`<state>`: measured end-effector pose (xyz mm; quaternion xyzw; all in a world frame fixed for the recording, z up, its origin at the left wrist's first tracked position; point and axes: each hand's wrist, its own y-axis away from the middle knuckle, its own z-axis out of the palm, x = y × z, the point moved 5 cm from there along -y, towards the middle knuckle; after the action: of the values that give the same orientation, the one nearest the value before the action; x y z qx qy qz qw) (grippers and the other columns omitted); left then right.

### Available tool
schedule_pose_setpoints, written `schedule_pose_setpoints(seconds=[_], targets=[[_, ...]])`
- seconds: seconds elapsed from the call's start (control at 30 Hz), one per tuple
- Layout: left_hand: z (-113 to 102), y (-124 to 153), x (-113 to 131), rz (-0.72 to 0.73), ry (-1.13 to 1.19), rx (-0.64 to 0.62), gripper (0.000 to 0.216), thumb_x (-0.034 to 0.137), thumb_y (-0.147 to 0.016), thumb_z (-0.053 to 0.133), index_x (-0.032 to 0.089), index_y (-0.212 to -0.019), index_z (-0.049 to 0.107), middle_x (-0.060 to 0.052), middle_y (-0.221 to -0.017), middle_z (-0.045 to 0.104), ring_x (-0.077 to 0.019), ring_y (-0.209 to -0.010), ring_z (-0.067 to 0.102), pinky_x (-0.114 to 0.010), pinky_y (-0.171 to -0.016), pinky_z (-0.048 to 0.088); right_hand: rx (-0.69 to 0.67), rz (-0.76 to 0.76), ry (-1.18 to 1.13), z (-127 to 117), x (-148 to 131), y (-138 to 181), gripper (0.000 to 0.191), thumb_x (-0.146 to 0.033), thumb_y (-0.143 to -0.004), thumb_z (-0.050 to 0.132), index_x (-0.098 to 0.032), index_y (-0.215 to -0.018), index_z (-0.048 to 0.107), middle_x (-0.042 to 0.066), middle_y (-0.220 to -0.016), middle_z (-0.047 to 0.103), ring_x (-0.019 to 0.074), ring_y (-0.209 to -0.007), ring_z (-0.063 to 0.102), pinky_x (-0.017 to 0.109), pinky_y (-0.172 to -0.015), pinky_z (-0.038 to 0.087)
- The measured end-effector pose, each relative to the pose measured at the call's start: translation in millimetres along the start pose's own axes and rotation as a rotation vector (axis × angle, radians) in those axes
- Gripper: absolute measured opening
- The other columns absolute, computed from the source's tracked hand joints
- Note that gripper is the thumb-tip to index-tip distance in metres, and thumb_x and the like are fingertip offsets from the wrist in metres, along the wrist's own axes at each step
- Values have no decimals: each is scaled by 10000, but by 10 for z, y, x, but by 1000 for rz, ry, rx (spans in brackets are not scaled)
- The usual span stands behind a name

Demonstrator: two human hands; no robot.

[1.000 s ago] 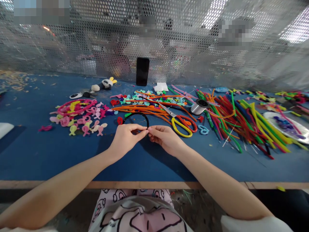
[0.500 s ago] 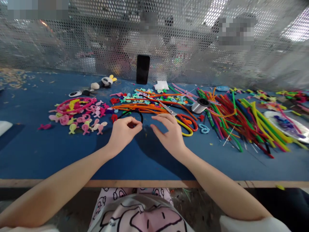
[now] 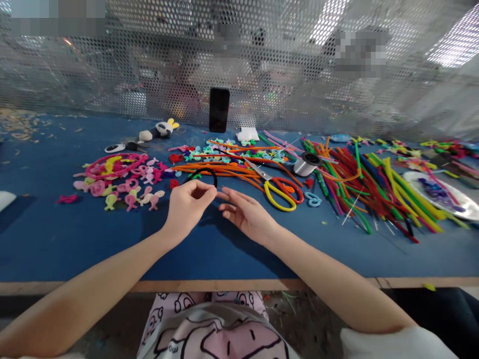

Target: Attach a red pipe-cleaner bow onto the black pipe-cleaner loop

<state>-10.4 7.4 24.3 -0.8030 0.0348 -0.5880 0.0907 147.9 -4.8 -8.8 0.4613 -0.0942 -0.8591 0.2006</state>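
A black pipe cleaner (image 3: 204, 171) arcs up in a loop behind my left hand (image 3: 189, 204), which pinches it between thumb and fingertips. Just to the right is my right hand (image 3: 247, 214), its fingers loosely stretched and apart, the tips close to my left fingertips. I see nothing held in it; whether it touches the pipe cleaner's end I cannot tell. Beyond both hands lie orange pipe cleaners (image 3: 224, 169). Scissors (image 3: 280, 194) with one yellow and one red handle rest to the right of my right hand, near a small light-blue twisted loop (image 3: 313, 199).
Pink and yellow twisted pieces (image 3: 127, 187) are piled on the left. A wire spool (image 3: 307, 164) and many coloured pipe cleaners (image 3: 374, 184) lie on the right, with a silver plate (image 3: 464, 202) beyond. A phone (image 3: 219, 109) leans against the perforated metal screen (image 3: 168, 60).
My right hand has moved left toward my left fingertips and turned its palm more upward. My left hand keeps its pinch on the black pipe cleaner.
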Motion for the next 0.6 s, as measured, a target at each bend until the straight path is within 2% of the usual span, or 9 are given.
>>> schedule_pose_setpoints(seconds=[0.1, 0.2, 0.3, 0.4, 0.43, 0.5, 0.6], targets=[[7, 14, 11, 2, -15, -19, 187, 356, -812, 696, 183, -740, 706, -9, -689, 696, -135, -613, 605, -250, -576, 478, 81, -64, -109, -86, -108, -29, 202, -351, -855, 734, -264, -1036, 715, 4, -1201, 717, 95, -753, 628, 242, -682, 536], [4, 9, 11, -6, -22, -30, 187, 341, -804, 694, 181, -708, 699, 3, -626, 654, -120, -556, 551, -244, -530, 434, 179, -134, -118, -221, -253, -73, 134, -384, -914, 657, -283, -969, 724, -31, -991, 735, 88, -735, 602, 218, -666, 486], [2, -12, 3, -10, -36, -38, 164, 311, -786, 691, 175, -694, 696, -5, -634, 657, -124, -569, 555, -244, -527, 417, 273, -351, -67, -367, -540, -103, 126, -377, -910, 655, -273, -948, 715, -34, -851, 706, 96, -747, 607, 217, -671, 455], [0, -40, -20, 0, -55, -25, 144, 289, -762, 689, 174, -676, 696, -12, -641, 669, -137, -602, 577, -247, -541, 417, 349, -591, -24, -500, -949, -35, 146, -368, -919, 643, -236, -931, 702, -37, -757, 666, 95, -702, 604, 233, -666, 446], [0, -50, -31, 3, -62, -15, 144, 287, -756, 688, 175, -665, 692, -8, -626, 662, -136, -594, 570, -248, -541, 413, 374, -623, -34, -548, -1092, 12, 150, -364, -929, 633, -228, -911, 692, -48, -681, 623, 92, -657, 592, 238, -659, 446], [-1, -68, -52, 2, -74, -1, 140, 279, -745, 683, 178, -648, 684, -2, -610, 655, -132, -581, 562, -250, -541, 405, 383, -647, -71, -632, -1393, 142, 187, -366, -962, 584, -227, -867, 666, -87, -508, 444, 90, -515, 503, 252, -624, 442], [-2, -86, -60, 14, -84, 0, 136, 267, -740, 664, 181, -636, 675, 0, -610, 658, -133, -578, 567, -254, -548, 405, 435, -570, 3, -754, -1828, 380, 404, -347, -1038, 384, -197, -752, 628, -103, -421, 275, 71, -365, 243, 261, -463, 277]])
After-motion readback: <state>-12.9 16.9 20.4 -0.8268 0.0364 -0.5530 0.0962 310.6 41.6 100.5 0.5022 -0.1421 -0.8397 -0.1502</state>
